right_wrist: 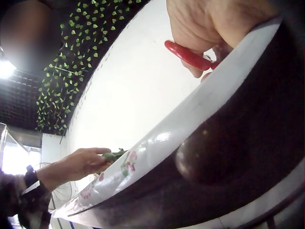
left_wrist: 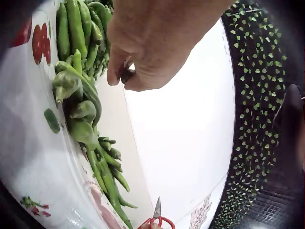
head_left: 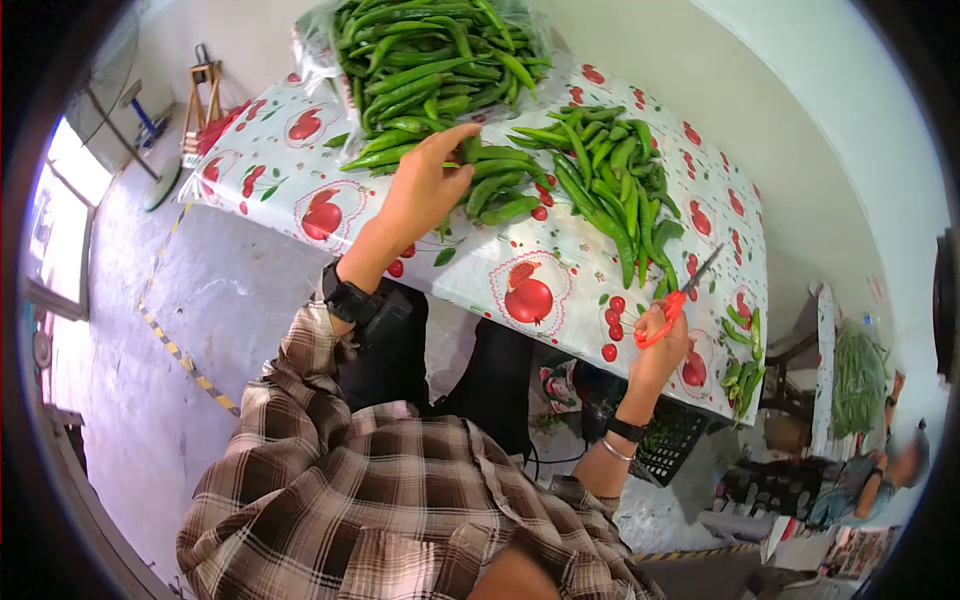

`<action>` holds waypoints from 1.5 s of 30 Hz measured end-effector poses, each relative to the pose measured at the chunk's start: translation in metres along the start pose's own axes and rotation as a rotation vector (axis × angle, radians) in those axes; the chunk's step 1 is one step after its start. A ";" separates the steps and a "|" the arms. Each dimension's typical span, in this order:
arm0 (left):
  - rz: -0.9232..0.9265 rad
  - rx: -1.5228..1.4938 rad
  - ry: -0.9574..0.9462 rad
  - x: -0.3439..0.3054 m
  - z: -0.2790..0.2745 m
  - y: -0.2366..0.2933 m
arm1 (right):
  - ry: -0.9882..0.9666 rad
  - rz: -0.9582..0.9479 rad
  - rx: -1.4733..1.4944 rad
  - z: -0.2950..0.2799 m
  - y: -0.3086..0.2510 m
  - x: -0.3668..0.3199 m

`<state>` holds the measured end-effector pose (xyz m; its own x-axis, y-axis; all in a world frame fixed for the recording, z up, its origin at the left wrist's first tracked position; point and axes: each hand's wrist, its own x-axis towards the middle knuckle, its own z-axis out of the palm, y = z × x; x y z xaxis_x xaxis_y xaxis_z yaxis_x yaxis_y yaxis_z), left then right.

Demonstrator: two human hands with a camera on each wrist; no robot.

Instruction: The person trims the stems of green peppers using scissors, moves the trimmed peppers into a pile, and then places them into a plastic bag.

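Observation:
My left hand reaches over the near edge of a big chili heap, its thumb and fingers pinching a green chili pepper. In the right wrist view that pepper shows at the fingertips, low over the cloth. My right hand grips red-handled scissors near the table's front edge. Their dark blades point away, toward the far right. A second pile of chilies lies between the hands, its tips reaching close to the scissors. Several loose chilies sit just right of my left hand.
An open plastic bag of chilies stands at the back left of the table, which has a fruit-print cover. Small green pieces lie at the right edge. Below is a black crate. Another person sits at far right.

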<state>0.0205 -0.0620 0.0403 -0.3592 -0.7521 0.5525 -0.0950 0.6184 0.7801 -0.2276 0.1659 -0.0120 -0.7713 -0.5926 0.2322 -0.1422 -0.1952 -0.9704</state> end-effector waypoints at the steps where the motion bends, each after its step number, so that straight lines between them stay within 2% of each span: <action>1: 0.000 0.126 -0.019 0.003 0.000 -0.005 | 0.000 -0.003 -0.013 -0.001 0.000 0.000; 3: 0.013 0.303 -0.037 0.010 0.003 -0.018 | 0.008 -0.023 -0.066 -0.005 0.006 0.002; 5: -0.083 0.390 -0.097 0.019 0.003 -0.020 | 0.038 -0.049 -0.048 -0.003 0.011 0.003; 7: -0.069 0.422 -0.119 0.026 0.007 -0.015 | 0.036 -0.047 -0.035 -0.001 0.006 0.002; 9: -0.055 0.629 -0.096 0.028 0.009 -0.010 | 0.012 -0.043 -0.018 -0.001 0.001 0.000; 11: -0.022 0.647 -0.101 0.031 0.010 -0.008 | -0.019 -0.017 -0.048 -0.002 -0.002 -0.001; 14: -0.070 0.736 -0.133 0.032 0.009 0.004 | -0.013 -0.009 -0.031 -0.002 -0.001 0.000; 16: -0.018 0.767 -0.118 0.030 0.010 0.005 | -0.007 -0.004 -0.012 -0.001 -0.001 -0.002; 20: -0.021 0.659 -0.131 0.026 0.018 0.016 | -0.006 0.013 -0.021 0.001 -0.007 -0.003; 22: 0.119 0.489 -0.184 0.023 0.032 0.022 | -0.006 0.022 -0.026 0.000 -0.007 -0.003; 23: 0.118 0.491 -0.185 0.022 0.041 0.025 | -0.012 0.020 -0.015 0.000 -0.007 -0.003; 25: 0.189 0.274 -0.397 0.017 0.062 0.029 | -0.018 0.016 -0.004 0.000 -0.006 -0.003; 32: 0.443 0.336 -0.580 0.008 0.136 0.036 | -0.016 0.022 0.007 0.000 -0.007 -0.004; 35: 0.533 0.412 -0.569 0.012 0.157 0.030 | -0.021 0.001 0.026 -0.001 -0.004 -0.002; 39: 0.535 0.417 -0.659 0.022 0.168 0.034 | -0.023 -0.004 0.117 -0.002 0.003 -0.001; 45: 0.610 0.533 -0.616 0.027 0.171 0.031 | -0.006 0.026 0.062 0.000 -0.003 -0.004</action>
<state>-0.1509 -0.0240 0.0286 -0.8861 -0.1191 0.4479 -0.0827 0.9915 0.1001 -0.2237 0.1691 -0.0100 -0.7704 -0.6027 0.2080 -0.0839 -0.2275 -0.9701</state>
